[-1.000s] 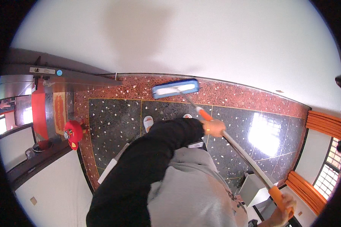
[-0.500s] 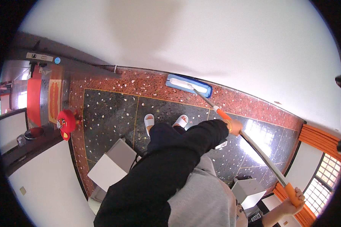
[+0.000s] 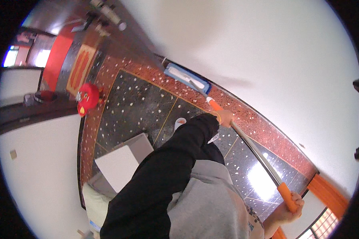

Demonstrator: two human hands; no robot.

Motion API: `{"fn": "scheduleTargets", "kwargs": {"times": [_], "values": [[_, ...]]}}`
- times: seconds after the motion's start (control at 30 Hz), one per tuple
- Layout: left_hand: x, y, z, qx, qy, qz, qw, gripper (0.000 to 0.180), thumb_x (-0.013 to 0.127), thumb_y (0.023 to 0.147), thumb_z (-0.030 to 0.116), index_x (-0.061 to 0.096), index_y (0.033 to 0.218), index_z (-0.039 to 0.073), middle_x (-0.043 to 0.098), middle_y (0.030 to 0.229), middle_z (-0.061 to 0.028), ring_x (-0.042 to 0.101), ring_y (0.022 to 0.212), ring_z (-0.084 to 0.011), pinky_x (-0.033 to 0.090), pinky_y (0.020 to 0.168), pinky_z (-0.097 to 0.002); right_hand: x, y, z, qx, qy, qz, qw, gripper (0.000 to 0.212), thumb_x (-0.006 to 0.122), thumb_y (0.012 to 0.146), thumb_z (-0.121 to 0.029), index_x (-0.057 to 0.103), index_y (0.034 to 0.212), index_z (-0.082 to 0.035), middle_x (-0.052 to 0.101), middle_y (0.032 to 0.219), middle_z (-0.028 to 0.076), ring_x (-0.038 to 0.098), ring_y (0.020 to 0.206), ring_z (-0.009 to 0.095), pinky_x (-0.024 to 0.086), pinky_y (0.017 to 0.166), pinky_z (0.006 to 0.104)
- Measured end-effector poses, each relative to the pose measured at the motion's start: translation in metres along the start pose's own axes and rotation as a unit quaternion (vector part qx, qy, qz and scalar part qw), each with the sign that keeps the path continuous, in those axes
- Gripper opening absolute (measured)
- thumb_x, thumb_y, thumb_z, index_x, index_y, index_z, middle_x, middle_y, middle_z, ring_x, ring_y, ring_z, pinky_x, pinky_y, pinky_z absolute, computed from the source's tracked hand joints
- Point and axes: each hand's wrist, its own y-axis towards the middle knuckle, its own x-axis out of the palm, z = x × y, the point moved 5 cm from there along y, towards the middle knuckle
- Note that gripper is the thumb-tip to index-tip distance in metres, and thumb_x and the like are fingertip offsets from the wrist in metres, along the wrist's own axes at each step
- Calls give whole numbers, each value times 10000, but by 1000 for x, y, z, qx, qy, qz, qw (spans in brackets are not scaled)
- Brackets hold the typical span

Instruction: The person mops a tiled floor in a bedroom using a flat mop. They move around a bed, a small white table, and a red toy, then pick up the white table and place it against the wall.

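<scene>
Here, our left hand (image 3: 226, 118) and right hand (image 3: 290, 207) clamp the orange grips of a long, stiff, seemingly light metal-poled flat blue mop (image 3: 186, 78).

Flat mop (image 3: 243, 139): long metal pole with an orange grip near each end, running diagonally from lower right up to upper left. Blue rectangular mop head (image 3: 186, 77) with a white pad, lying flat on the red speckled floor strip, pressed along the foot of the white wall.
</scene>
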Motion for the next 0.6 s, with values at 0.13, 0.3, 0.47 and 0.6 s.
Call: {"fn": "scheduleTargets", "kwargs": {"times": [0.13,0.3,0.47,0.6], "values": [[-29,-32,18,-30,11,82,996,206,622,636,236,651,695,40,613,679,-180,607,681,-357,485,620,-438,28,3,-45,-48,-14,-124,991,253,398,825,-279,481,779,-44,480,787,117,488,854,276,363,851,415],[-35,-60,32,-112,-61,111,986,205,606,626,215,631,689,21,599,652,-184,602,664,-359,477,606,-443,60,43,-80,-121,5,-224,967,274,394,849,-270,509,770,-35,524,767,124,517,838,274,381,847,415],[-31,-122,4,-161,-99,181,965,231,599,639,225,626,730,14,605,673,-188,603,667,-367,477,598,-444,103,62,-46,-47,-10,-89,995,305,418,837,-319,514,698,-65,525,676,110,542,729,257,413,805,423],[-27,-215,-51,-193,-36,244,950,231,609,615,222,628,731,23,599,668,-181,604,675,-360,481,625,-450,186,30,-2,-46,17,-188,981,336,403,840,-359,497,707,-65,513,656,93,527,665,230,444,739,397]]}}
